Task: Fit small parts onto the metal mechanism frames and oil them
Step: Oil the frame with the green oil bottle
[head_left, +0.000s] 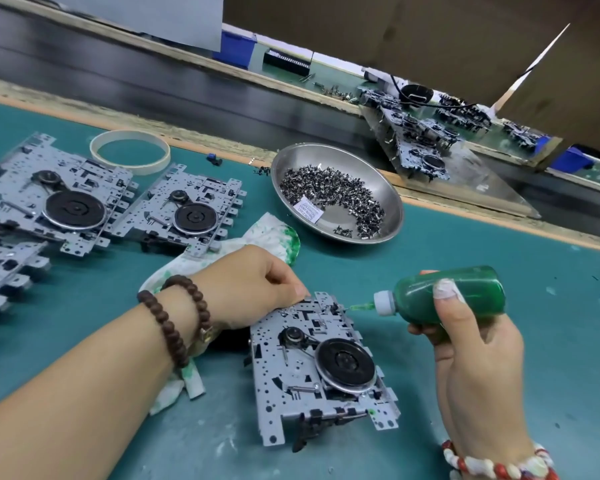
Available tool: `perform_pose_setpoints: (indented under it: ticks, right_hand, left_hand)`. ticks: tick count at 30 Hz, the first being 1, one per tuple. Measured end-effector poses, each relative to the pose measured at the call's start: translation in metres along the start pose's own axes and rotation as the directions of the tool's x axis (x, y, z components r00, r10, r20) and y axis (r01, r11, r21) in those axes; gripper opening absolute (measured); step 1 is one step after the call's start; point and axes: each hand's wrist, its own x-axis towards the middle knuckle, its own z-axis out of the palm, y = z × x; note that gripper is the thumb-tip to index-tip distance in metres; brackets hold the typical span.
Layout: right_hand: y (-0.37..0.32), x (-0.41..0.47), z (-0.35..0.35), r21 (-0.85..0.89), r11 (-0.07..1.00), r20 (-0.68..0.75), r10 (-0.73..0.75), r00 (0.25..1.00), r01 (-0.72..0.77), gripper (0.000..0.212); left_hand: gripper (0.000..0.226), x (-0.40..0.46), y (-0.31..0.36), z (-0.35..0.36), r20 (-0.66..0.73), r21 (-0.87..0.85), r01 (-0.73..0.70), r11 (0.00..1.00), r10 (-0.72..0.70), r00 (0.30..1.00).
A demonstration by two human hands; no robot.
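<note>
A grey metal mechanism frame (291, 382) with a black flywheel lies on the green mat in front of me. My left hand (253, 285) rests at its far left corner, fingers curled, thumb and fingertips pinching the frame's edge. My right hand (475, 344) grips a green oil bottle (465, 294) lying sideways. The bottle's green nozzle tip (359, 307) points at the frame's far right corner, close to it. A steel dish (388, 199) of small dark metal parts stands behind the frame.
Three more frames (59, 195) (187, 209) (4, 271) lie at the left. A green-stained white cloth (267, 233) lies under my left wrist. A white tape ring (129, 152) sits far left. Behind the table runs a conveyor (187, 84) with assembled mechanisms (420, 140).
</note>
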Motion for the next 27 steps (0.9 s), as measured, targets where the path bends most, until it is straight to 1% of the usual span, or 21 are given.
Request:
perform_pose_setpoints:
  ticks: [1,3,4,8,11,12,14,18,24,27]
  right_hand:
    - [-0.0007,0.0001,0.001,0.003,1.0,0.001,0.006,1.0,-0.006,0.013]
    - [-0.0004,0.0002,0.0014,-0.005,1.0,-0.004,0.014,1.0,-0.014,0.033]
    - [0.0003,0.0004,0.0011,-0.005,1.0,-0.009,0.022,1.0,-0.022,0.037]
    - [0.0024,0.0011,0.0003,0.01,0.999,-0.023,0.037,0.999,-0.037,0.029]
    - [0.0039,0.001,-0.0006,-0.007,0.999,-0.024,0.039,0.999,-0.039,0.043]
    - [0.0038,0.0011,-0.0005,-0.005,0.999,-0.027,0.035,0.999,-0.036,0.044]
    - [0.004,0.0012,-0.0004,-0.007,1.0,-0.018,0.02,1.0,-0.02,0.041]
    - [0.0023,0.0004,0.001,-0.006,1.0,0.022,-0.028,0.999,0.028,0.023]
    - [0.0008,-0.0002,0.0015,-0.01,0.999,0.018,-0.036,0.999,0.036,0.022]
    - [0.0013,0.0002,0.0015,-0.011,0.999,0.015,-0.033,0.999,0.033,0.014]
  left_hand:
    - [0.019,0.0002,0.0,-0.0001,-0.001,0.003,-0.003,1.0,0.003,1.0]
    - [0.021,0.0006,-0.0001,-0.0001,-0.002,0.011,-0.005,1.0,0.005,1.0]
    - [0.021,0.0007,-0.0002,0.0,-0.004,0.01,-0.006,1.0,0.006,1.0]
    - [0.022,0.0007,-0.0007,0.0002,-0.005,-0.003,-0.007,1.0,0.007,1.0]
    - [0.021,0.0006,-0.0012,0.0002,-0.006,-0.004,-0.007,1.0,0.007,1.0]
    - [0.021,0.0005,-0.0011,0.0002,-0.007,-0.006,-0.008,1.0,0.008,1.0]
    - [0.023,0.0,-0.001,0.0005,-0.004,-0.024,-0.007,1.0,0.007,1.0]
    - [0.021,0.0004,-0.0012,0.0006,-0.008,-0.017,-0.007,1.0,0.007,1.0]
    - [0.021,0.0009,-0.0014,0.0004,-0.009,-0.016,-0.013,1.0,0.013,1.0]
    - [0.022,0.001,-0.0018,0.0006,-0.008,-0.02,-0.011,1.0,0.011,1.0]
